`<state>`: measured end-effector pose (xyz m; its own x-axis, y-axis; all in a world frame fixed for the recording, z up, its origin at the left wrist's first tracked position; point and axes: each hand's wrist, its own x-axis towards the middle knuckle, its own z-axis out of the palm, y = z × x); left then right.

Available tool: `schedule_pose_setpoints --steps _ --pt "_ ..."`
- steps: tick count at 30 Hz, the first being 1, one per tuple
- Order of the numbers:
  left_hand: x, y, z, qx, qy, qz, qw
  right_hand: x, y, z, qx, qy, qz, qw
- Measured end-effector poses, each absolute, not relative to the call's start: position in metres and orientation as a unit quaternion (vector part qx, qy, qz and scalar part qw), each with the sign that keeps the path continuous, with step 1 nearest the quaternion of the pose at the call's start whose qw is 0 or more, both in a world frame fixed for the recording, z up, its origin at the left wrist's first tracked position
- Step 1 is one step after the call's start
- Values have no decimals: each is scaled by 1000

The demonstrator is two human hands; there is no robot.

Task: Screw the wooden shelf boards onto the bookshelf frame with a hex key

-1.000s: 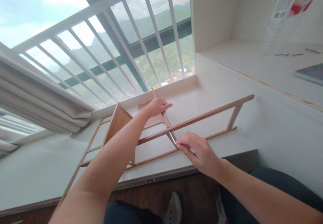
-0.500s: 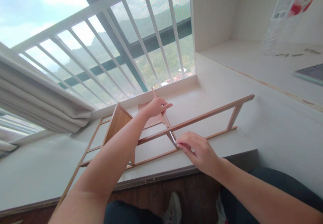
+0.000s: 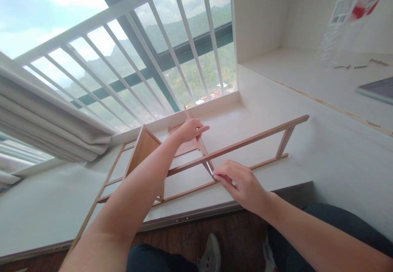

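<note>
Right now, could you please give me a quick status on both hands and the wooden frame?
Left hand gripping the frame's far slat. Right hand pinching a thin metal tool at the near joint. Wooden frame resting on the white ledge. Nothing in the way.

Setting: a room in a home, high up. Evidence: large window with white safety bars (image 3: 159, 47) over hills and rooftops, upper left; folded pale curtain (image 3: 46, 116) at left edge; white window ledge (image 3: 46, 206); built-in white shelf (image 3: 307, 75), upper right; dark wood floor (image 3: 184, 239) at bottom.
</note>
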<state>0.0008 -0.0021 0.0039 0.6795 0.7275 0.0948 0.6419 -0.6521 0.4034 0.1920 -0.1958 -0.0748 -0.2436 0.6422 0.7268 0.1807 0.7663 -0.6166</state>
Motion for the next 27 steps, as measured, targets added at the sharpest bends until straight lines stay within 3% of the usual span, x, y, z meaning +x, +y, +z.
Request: schedule_pose_setpoints --steps 27 --pt "1 -1 3 898 374 140 186 193 -193 -77 -271 -761 193 556"
